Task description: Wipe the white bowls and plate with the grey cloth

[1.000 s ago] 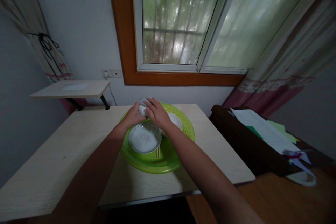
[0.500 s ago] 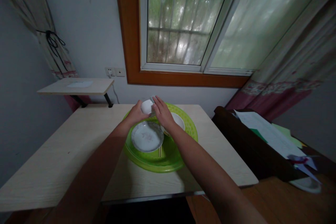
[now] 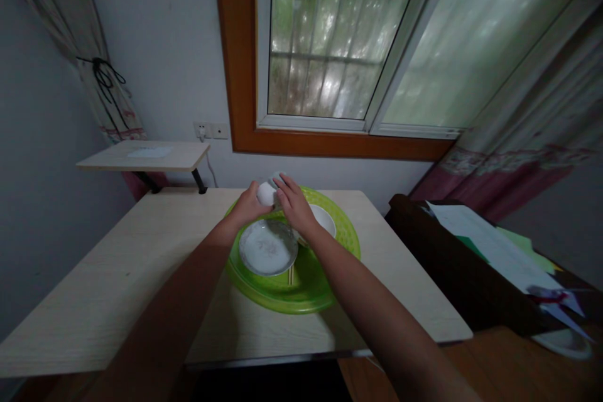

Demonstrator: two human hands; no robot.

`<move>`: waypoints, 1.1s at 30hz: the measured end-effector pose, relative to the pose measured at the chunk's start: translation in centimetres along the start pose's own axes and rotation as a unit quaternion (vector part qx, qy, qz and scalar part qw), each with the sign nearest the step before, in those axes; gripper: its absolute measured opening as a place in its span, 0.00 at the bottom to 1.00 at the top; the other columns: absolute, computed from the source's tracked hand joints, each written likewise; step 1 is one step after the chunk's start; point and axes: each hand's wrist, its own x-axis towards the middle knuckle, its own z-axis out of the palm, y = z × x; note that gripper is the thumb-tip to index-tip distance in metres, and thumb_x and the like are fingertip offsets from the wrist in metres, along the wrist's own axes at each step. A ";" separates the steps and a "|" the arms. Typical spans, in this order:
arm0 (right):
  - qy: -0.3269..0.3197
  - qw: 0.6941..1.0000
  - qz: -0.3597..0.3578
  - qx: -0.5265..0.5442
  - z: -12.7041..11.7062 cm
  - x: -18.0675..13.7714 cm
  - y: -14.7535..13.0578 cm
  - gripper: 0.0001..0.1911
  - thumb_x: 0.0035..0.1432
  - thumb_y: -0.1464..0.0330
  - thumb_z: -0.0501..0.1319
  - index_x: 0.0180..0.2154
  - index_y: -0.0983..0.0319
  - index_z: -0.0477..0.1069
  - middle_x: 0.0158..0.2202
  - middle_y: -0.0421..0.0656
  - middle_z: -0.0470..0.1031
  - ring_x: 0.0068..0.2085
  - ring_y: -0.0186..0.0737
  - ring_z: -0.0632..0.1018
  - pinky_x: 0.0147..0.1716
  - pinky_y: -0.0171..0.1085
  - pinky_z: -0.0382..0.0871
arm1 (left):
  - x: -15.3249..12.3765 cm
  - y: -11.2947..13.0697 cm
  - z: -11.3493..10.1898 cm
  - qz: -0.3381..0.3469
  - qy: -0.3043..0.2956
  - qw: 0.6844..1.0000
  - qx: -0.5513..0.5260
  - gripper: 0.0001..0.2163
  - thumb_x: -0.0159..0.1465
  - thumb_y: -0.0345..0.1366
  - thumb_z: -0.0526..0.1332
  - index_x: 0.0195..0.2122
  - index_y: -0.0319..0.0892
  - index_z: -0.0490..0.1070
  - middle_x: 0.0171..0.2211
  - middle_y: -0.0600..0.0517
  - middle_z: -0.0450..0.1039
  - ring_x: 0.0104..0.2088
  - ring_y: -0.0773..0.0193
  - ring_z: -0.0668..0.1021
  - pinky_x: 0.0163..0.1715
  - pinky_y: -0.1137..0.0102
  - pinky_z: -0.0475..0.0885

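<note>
1. The left hand is pinching a small white vessel at its left side, with the thumb bending below it and the fingers curling behind.
2. The right hand is laying its fingers, nearly straight and close together, against the right side of that vessel; whether its thumb is gripping too, I cannot tell.
3. The small white vessel is sitting between the two hands, above the far part of a round green basket; its inside is hiding from view, so its contents cannot be told.
4. The green basket is resting on the pale table, near the far edge, and is holding several pieces of tableware within its rim.
5. Inside it, a white dish is lying face up in the left half, showing a faint pattern on its inner surface and a darker line around its edge.
6. A white bowl is standing in the right half of the basket, with the right forearm covering part of it.
7. A pair of chopsticks is poking out from beside the dish's near edge, pointing toward the person; their other ends are hiding from sight.
8. At the table's far left, a raised shelf is carrying a sheet of paper.
</note>
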 end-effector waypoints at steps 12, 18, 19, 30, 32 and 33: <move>0.011 1.000 0.014 0.012 -0.1 -0.2 0.2 0.26 0.72 0.56 0.47 0.66 0.56 0.62 0.71 0.46 0.57 0.70 0.45 0.60 0.70 0.51 0.52 | 0.3 -0.2 -0.3 -0.047 0.038 0.998 -0.032 0.27 0.48 0.48 0.72 0.41 0.44 0.60 0.37 0.50 0.72 0.35 0.60 0.75 0.30 0.70 0.65; -0.051 0.992 -0.098 -0.069 -0.2 -0.4 -2.1 0.24 0.71 0.62 0.51 0.66 0.54 0.63 0.73 0.41 0.51 0.74 0.48 0.46 0.71 0.56 0.48 | 0.9 -0.9 -0.5 -0.070 0.075 0.992 -0.070 0.23 0.47 0.43 0.71 0.38 0.44 0.60 0.33 0.54 0.69 0.34 0.62 0.73 0.31 0.70 0.65; -0.058 0.990 -0.109 -0.074 -0.2 -0.4 -2.3 0.24 0.71 0.62 0.51 0.65 0.54 0.64 0.73 0.41 0.51 0.74 0.48 0.45 0.71 0.56 0.48 | 1.0 -1.1 -0.5 -0.068 0.080 0.991 -0.077 0.22 0.48 0.41 0.71 0.38 0.44 0.60 0.32 0.55 0.68 0.33 0.63 0.73 0.31 0.70 0.65; 0.003 0.997 0.055 0.055 0.4 -0.4 0.2 0.30 0.71 0.52 0.46 0.68 0.57 0.58 0.71 0.47 0.56 0.70 0.45 0.60 0.70 0.51 0.50 | 1.2 -0.8 -0.5 -0.118 0.110 0.966 -0.200 0.27 0.48 0.43 0.73 0.41 0.44 0.59 0.40 0.51 0.69 0.37 0.62 0.75 0.26 0.71 0.73; 0.011 0.993 0.087 0.079 0.7 -0.4 0.7 0.33 0.70 0.50 0.46 0.68 0.58 0.58 0.69 0.48 0.60 0.69 0.47 0.62 0.70 0.52 0.50 | 1.1 -0.9 -0.5 -0.117 0.105 0.971 -0.177 0.27 0.48 0.44 0.73 0.40 0.44 0.59 0.40 0.51 0.69 0.38 0.61 0.75 0.27 0.70 0.73; 0.015 0.991 0.096 0.089 0.8 -0.4 0.9 0.33 0.70 0.49 0.46 0.68 0.58 0.58 0.69 0.49 0.61 0.69 0.47 0.62 0.69 0.53 0.51 | 1.1 -0.9 -0.6 -0.114 0.100 0.975 -0.161 0.27 0.47 0.44 0.73 0.40 0.44 0.59 0.39 0.51 0.69 0.38 0.60 0.75 0.29 0.70 0.73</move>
